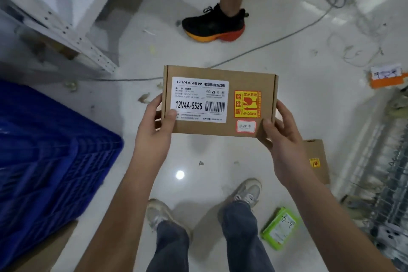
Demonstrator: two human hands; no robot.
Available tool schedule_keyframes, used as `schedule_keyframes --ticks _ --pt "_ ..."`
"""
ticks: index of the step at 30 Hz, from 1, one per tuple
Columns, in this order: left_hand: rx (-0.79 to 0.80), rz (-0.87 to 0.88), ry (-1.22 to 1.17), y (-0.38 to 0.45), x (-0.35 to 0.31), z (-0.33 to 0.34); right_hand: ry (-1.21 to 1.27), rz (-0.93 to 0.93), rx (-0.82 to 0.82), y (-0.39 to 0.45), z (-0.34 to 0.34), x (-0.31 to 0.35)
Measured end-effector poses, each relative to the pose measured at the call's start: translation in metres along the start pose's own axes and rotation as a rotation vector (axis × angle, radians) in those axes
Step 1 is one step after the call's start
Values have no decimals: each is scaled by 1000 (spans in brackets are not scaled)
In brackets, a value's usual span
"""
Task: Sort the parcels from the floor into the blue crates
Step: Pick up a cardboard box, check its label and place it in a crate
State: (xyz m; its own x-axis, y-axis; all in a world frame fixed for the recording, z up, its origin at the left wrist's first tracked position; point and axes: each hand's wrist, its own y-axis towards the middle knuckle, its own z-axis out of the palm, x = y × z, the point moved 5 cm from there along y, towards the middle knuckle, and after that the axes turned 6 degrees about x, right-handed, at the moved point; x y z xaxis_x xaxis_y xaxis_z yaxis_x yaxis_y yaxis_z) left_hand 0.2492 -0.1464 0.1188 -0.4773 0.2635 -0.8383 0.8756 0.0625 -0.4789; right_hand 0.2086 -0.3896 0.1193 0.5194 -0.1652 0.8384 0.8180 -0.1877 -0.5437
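Both forearms reach forward from the bottom of the view, and the two hands hold one brown box (219, 100) level in the air between them, well above the floor (198, 150). The left hand (154, 126) grips the box's left end, thumb laid on the top face at the corner of the white label (199, 99), the other fingers curled under the side. The right hand (283, 139) grips the right end the same way, thumb on top near a small red-edged sticker (245, 126), fingers wrapped round the edge. The label reads "12V4A-5525" and carries a barcode; beside it sits a yellow and red fragile sticker (247, 104). A blue crate (48, 150) stands on the floor at the left, just beside the left forearm; its inside cannot be seen from here. On the floor to the right lie a second brown box (318, 161), partly hidden by the right wrist, and a green parcel (280, 228) near the person's right shoe. An orange parcel (387, 77) lies at the right edge. Another person's black and orange shoe (213, 25) stands beyond the held box, and a grey cable (276, 42) runs across the floor.
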Motion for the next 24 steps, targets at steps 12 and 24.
schedule_keyframes --ticks 12,24 --pt "-463 213 172 -89 -28 -242 -174 -186 289 -63 238 62" --pt "-852 124 -9 -163 15 -419 -382 -469 591 -128 439 89"
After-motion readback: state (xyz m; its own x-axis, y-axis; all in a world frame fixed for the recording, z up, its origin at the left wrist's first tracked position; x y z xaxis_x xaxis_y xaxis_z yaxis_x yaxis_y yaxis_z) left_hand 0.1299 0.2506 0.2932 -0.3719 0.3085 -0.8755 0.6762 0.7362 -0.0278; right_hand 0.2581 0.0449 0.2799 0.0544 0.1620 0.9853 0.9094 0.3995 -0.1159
